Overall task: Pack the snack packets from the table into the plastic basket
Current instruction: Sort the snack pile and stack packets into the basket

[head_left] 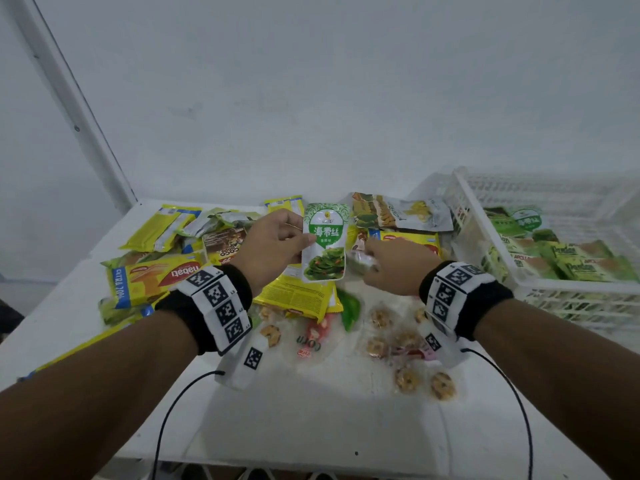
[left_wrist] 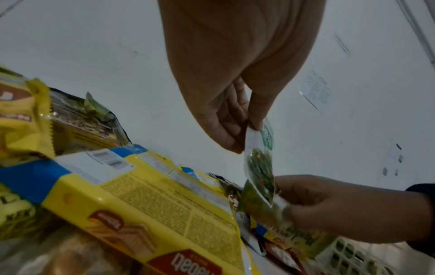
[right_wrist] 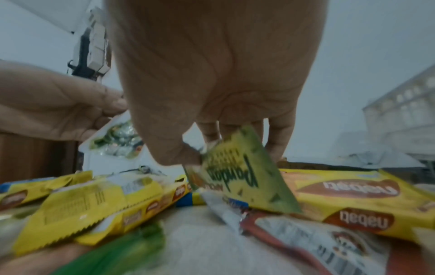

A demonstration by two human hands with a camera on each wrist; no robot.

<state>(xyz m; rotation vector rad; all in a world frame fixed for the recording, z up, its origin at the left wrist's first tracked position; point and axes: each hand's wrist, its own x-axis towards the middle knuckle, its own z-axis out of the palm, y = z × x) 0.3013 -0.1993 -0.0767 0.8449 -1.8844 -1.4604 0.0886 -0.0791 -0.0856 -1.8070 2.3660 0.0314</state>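
My left hand (head_left: 277, 240) pinches a white and green seaweed packet (head_left: 324, 242) by its left edge and holds it upright above the pile; the same seaweed packet (left_wrist: 260, 167) hangs from thumb and fingers in the left wrist view. Just to its right, my right hand (head_left: 391, 263) pinches a small green Pandan packet (right_wrist: 242, 176) between thumb and fingers, low over the yellow wafer packs (right_wrist: 348, 197). The white plastic basket (head_left: 568, 289) stands at the right and holds several green packets (head_left: 568, 261).
Yellow Nabati wafer packs (head_left: 156, 277) and other snack bags (head_left: 405, 211) cover the back of the white table (head_left: 311, 410). Small clear packets of round biscuits (head_left: 408, 344) lie scattered near the front. A white wall rises behind.
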